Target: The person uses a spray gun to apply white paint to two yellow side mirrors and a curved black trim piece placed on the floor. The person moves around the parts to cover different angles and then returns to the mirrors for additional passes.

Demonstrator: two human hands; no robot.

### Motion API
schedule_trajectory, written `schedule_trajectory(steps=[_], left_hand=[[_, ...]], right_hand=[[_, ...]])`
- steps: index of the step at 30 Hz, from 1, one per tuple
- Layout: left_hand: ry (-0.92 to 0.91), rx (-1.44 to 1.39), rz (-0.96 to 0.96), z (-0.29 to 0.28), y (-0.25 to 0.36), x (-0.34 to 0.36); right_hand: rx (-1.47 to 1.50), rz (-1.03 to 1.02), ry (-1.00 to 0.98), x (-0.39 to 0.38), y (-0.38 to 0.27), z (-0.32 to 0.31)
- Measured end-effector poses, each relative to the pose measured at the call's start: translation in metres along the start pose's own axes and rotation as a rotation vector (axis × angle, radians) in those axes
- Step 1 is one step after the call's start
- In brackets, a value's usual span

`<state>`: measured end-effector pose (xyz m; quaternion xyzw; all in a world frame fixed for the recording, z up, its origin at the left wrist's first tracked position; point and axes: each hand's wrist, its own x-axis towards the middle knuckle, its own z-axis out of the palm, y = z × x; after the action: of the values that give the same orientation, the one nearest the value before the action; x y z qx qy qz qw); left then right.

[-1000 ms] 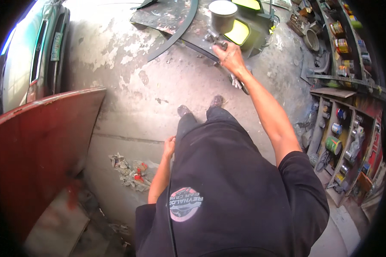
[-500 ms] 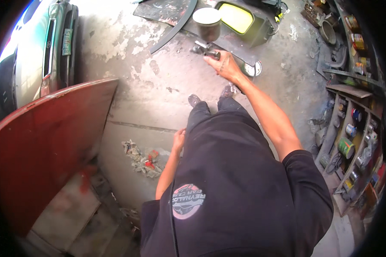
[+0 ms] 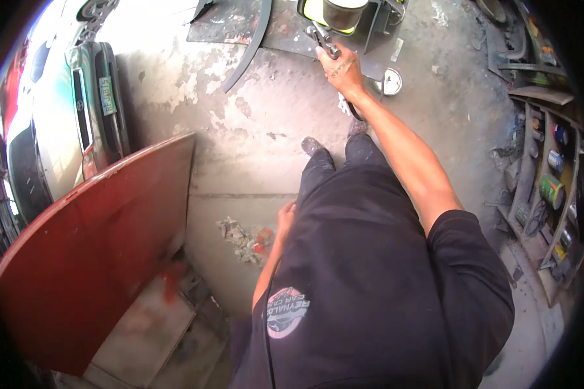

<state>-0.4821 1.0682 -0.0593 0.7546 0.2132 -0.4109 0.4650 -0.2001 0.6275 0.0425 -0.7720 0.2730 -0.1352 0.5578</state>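
My right hand (image 3: 344,70) reaches far forward, fingers wrapped round the handle of a spray gun (image 3: 326,43). A dark cup (image 3: 345,15) with a pale top sits on the gun. A dark hose (image 3: 355,111) hangs below my wrist. Just right of that wrist is a round white-faced thing (image 3: 391,82), of a kind I cannot make out. My left hand (image 3: 287,215) hangs low beside my left thigh; its fingers are partly hidden against the dark trousers. Standing to my left is a large red panel (image 3: 104,259).
A parked car (image 3: 58,123) is at the far left. Behind the cup, a yellow-lined tray (image 3: 313,9) partly shows. A curved dark strip (image 3: 252,48) lies ahead. Crumpled paper (image 3: 240,240) litters the floor near my left hand. Shelves with cans (image 3: 551,190) line the right side.
The view has shifted, so the red panel and car sit further right in it. My right hand and the spray gun are higher in the picture, and the cup now overlaps the yellow-lined tray.
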Motion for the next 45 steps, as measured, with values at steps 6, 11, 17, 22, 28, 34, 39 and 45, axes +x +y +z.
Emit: schedule_trajectory(steps=[6,11,17,22,28,34,39,45], left_hand=[[-0.012,0.108,0.031,0.002,0.043,-0.013],[0.014,0.119,0.09,-0.008,0.024,-0.01],[0.029,0.181,0.088,-0.02,0.024,-0.015],[0.039,0.162,0.05,-0.049,0.011,-0.018],[0.03,0.186,0.086,-0.082,-0.032,-0.013],[-0.048,0.177,-0.098,-0.097,-0.025,-0.009],[-0.079,0.12,-0.139,-0.097,-0.037,0.03],[-0.131,0.061,-0.101,-0.056,-0.009,0.044]], right_hand=[[0.024,-0.035,-0.347,-0.075,-0.001,0.023],[0.054,-0.1,-0.548,-0.109,-0.012,0.032],[-0.174,-0.198,-0.218,-0.123,-0.009,0.049],[-0.213,-0.209,-0.339,-0.139,-0.031,0.087],[-0.058,-0.457,-0.608,-0.169,-0.035,0.145],[-0.254,-0.362,-0.418,-0.165,-0.023,0.111],[-0.238,-0.121,-0.055,-0.111,-0.045,0.048],[-0.076,0.034,-0.048,-0.053,-0.037,-0.006]])
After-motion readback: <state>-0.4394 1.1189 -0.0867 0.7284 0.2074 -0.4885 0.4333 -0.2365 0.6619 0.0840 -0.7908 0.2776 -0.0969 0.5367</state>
